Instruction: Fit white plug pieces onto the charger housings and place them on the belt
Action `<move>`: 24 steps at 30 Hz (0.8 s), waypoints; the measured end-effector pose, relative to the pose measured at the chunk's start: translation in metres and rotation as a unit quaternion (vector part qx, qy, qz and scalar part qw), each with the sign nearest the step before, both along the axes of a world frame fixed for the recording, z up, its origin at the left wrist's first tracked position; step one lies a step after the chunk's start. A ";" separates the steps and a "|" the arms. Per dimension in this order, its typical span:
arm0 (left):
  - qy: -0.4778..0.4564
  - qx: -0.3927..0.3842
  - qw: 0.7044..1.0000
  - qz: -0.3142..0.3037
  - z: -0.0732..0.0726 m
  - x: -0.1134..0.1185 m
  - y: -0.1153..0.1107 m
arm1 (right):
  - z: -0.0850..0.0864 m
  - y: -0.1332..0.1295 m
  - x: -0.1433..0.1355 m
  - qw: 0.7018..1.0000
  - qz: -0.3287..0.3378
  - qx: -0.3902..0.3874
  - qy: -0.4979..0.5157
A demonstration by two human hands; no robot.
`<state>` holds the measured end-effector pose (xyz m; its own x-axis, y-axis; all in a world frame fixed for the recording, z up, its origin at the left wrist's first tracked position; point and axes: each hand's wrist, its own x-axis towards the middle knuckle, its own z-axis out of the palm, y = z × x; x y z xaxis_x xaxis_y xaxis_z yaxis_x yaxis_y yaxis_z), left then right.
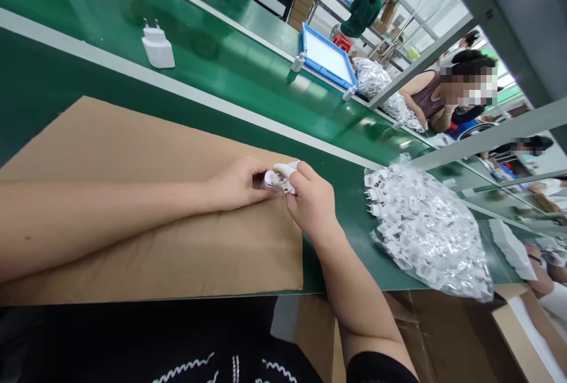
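My left hand (239, 185) is closed around a small white charger plug (271, 180), held just above the cardboard sheet (177, 247). My right hand (313, 197) meets it from the right, thumb and fingers pinched at the charger's pin end. White coverings (290, 169) sit on its fingertips. Whether the right fingers grip the charger itself or only press on it is partly hidden. To the right, a clear plastic bag (425, 223) full of white chargers lies on the green table (345, 235).
Past a pale rail, one charger (158, 47) stands pins up on the green conveyor belt (212, 58); smaller white pieces lie farther along. A blue tray (330, 55) rests beyond. Metal frame posts (425, 61) cross at right. Cardboard boxes (447, 330) stand below the table edge. Co-workers sit at right.
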<state>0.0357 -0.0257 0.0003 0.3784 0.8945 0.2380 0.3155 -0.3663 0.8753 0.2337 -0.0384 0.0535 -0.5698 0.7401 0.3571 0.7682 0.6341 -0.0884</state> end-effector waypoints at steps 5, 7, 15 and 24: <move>0.028 0.012 1.000 0.002 0.000 0.000 -0.001 | 0.003 -0.003 -0.008 0.996 -0.013 0.032 -0.081; 0.030 0.021 0.999 0.003 0.000 -0.001 -0.001 | 0.005 -0.004 -0.008 0.995 -0.012 0.038 -0.087; 0.046 0.038 0.998 -0.009 0.003 0.000 -0.001 | 0.007 -0.005 -0.003 0.997 -0.019 0.041 -0.070; 0.056 0.035 0.998 0.001 0.004 0.000 -0.002 | 0.006 -0.005 -0.006 0.994 -0.007 0.054 -0.100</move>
<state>0.0358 -0.0275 0.0046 0.4041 0.8783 0.2555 0.4116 -0.4241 0.8067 0.2281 -0.0437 0.0593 -0.6272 0.7118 0.3161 0.7723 0.6208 0.1346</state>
